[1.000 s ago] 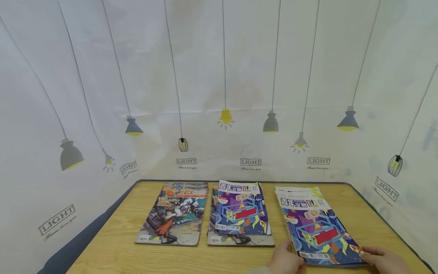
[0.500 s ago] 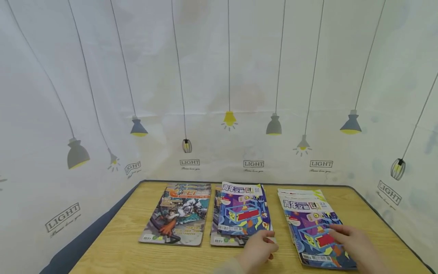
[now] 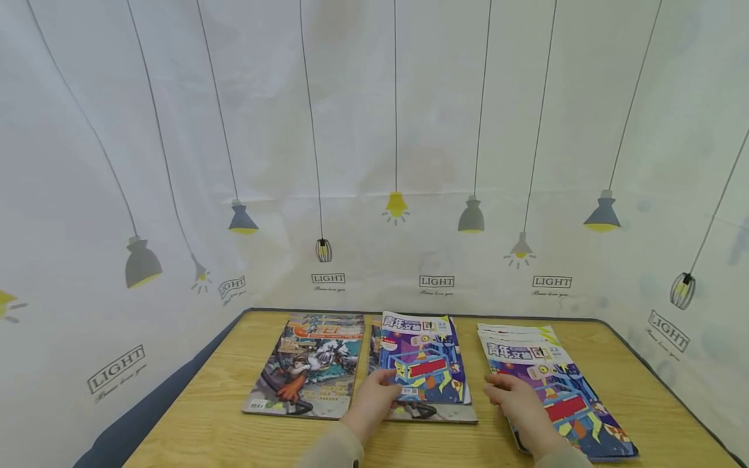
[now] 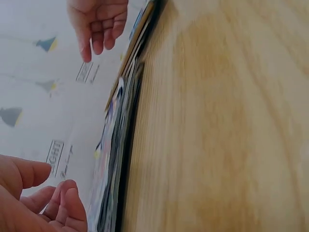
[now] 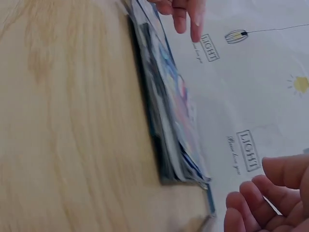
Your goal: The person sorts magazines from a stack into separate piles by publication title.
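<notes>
The middle stack holds a purple-and-blue magazine (image 3: 430,357) on top of a grey-and-orange magazine (image 3: 421,413). At its left edge is my left hand (image 3: 374,400), thumb and fingers apart and loosely bent, with nothing between them in the left wrist view. My right hand (image 3: 519,406) hovers between the middle stack and the right pile, covering part of the left side of the right pile's purple magazine (image 3: 576,416). In the right wrist view its fingers (image 5: 256,203) are relaxed and hold nothing. Contact with the stack cannot be made out.
A pile of comic magazines (image 3: 316,364) lies on the left of the wooden table (image 3: 222,364). A white curtain (image 3: 363,143) printed with hanging lamps surrounds the table on the back and sides. The table has a dark edge (image 3: 421,316).
Both hands have left the right pile and moved leftward. The left hand is now at the middle stack's left edge, the right hand to that stack's right. The magazines stay put.
</notes>
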{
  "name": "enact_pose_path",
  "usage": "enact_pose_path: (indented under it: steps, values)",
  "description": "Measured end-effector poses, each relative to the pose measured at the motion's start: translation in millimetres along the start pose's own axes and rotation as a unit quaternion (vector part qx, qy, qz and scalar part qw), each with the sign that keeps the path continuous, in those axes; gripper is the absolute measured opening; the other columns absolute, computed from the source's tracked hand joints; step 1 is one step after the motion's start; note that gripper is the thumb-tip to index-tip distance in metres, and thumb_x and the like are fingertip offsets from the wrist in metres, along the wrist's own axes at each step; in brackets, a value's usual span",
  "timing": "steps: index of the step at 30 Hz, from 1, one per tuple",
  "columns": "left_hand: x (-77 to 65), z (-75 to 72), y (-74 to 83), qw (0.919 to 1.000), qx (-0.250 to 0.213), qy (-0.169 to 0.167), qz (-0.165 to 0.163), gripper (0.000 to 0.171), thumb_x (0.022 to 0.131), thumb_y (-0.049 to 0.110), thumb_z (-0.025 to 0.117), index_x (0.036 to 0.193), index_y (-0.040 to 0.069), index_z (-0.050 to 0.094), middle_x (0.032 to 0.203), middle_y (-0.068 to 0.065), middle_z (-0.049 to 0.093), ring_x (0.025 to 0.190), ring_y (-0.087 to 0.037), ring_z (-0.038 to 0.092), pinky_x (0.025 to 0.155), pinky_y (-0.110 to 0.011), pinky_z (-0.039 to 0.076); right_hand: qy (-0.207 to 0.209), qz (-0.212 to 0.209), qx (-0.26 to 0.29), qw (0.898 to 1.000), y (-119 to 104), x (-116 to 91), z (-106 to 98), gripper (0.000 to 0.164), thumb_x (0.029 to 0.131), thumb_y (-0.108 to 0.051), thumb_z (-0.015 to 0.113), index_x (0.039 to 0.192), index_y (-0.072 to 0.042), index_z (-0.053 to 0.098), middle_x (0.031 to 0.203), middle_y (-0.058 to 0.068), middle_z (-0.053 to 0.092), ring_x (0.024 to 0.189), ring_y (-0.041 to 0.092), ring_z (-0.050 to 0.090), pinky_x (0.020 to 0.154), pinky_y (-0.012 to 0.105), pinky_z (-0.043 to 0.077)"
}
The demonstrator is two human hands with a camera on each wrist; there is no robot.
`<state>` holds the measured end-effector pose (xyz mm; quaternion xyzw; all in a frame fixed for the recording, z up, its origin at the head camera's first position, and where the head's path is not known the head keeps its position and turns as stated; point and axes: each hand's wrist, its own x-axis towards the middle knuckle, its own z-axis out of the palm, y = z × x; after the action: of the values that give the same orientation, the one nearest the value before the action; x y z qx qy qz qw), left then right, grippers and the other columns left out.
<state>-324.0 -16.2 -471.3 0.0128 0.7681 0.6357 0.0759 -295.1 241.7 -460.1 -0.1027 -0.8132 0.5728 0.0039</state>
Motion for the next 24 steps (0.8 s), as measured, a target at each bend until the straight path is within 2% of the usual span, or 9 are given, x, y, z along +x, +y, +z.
enact_pose_path:
  steps: [4,8,12,16,20,24]
  values:
    - [10.1,-10.4,-6.4,0.9994,0.004,0.035,-0.008,0.043,0.092,0.007,0.059,0.132,-0.006,0.05,0.107,-0.015,0.059,0.089,-0.026,0.058,0.07,-0.036,0.052,0.022,0.004,0.0,1.0,5,9,23,0.045,0.095,-0.019,0.056,0.13,0.009,0.052,0.124,0.027,0.056,0.106,0.036,0.056,0.087,0.047,0.048]
    - [15.9,-13.9,-11.6,0.9976,0.02,0.066,-0.013,0.042,0.091,0.007,0.06,0.131,-0.006,0.052,0.118,-0.018,0.057,0.108,-0.034,0.056,0.089,-0.047,0.049,0.054,0.009,0.012,0.998,9,18,41,0.046,0.093,-0.016,0.057,0.13,0.012,0.05,0.128,0.031,0.051,0.114,0.04,0.05,0.095,0.052,0.044]
    - [19.1,-13.7,-15.7,0.9949,0.035,0.093,-0.016,0.041,0.088,0.003,0.06,0.128,-0.007,0.055,0.121,-0.021,0.057,0.112,-0.037,0.054,0.092,-0.049,0.048,0.068,0.015,0.012,0.998,17,24,55,0.05,0.092,-0.015,0.058,0.131,0.014,0.047,0.131,0.033,0.048,0.118,0.044,0.047,0.1,0.055,0.04]
    - [24.0,-10.0,-20.0,0.99,0.067,0.123,-0.019,0.041,0.085,-0.002,0.059,0.125,-0.007,0.057,0.126,-0.024,0.056,0.119,-0.04,0.05,0.097,-0.052,0.045,0.085,0.001,-0.014,0.996,23,27,64,0.052,0.091,-0.018,0.061,0.128,0.017,0.049,0.129,0.034,0.05,0.119,0.047,0.046,0.101,0.056,0.037]
    - [27.4,-5.1,-22.6,0.9854,0.092,0.141,-0.026,0.046,0.081,-0.009,0.055,0.126,-0.007,0.056,0.135,-0.029,0.046,0.127,-0.044,0.041,0.103,-0.056,0.036,0.102,0.0,-0.058,0.993,26,29,68,0.057,0.089,-0.025,0.065,0.124,0.017,0.053,0.126,0.034,0.053,0.117,0.047,0.048,0.098,0.057,0.04]
    - [27.3,-1.4,-22.4,0.9818,0.104,0.155,-0.033,0.048,0.078,-0.012,0.053,0.126,-0.008,0.056,0.134,-0.032,0.038,0.126,-0.046,0.036,0.105,-0.058,0.032,0.111,0.015,-0.096,0.989,25,29,71,0.057,0.087,-0.026,0.068,0.124,0.015,0.055,0.125,0.034,0.051,0.117,0.049,0.045,0.099,0.058,0.037]
